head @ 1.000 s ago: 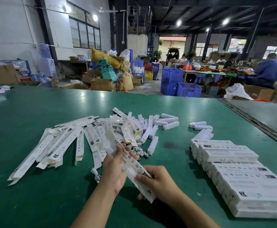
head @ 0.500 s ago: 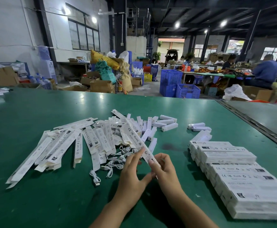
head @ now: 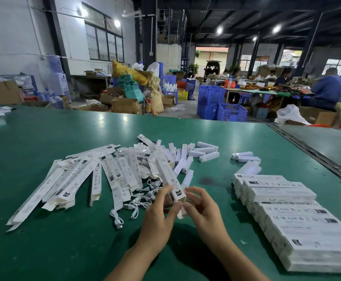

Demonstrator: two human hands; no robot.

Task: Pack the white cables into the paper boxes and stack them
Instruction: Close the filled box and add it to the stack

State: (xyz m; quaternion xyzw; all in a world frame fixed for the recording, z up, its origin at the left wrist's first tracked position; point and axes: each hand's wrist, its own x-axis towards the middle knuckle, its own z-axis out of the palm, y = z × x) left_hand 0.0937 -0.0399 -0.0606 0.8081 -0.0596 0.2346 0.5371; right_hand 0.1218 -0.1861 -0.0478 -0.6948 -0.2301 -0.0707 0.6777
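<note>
Paper box (head: 170, 184) — end behind left hand (head: 157, 213)

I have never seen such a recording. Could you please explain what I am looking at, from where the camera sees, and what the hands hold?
There is no machine here: a person works with two bare hands. The camera sits on the person's head and looks down at a green table. On its left lie flat paper boxes and loose white cables; on its right, packed boxes are stacked. The left hand and right hand together hold one paper box at its near end.
</note>
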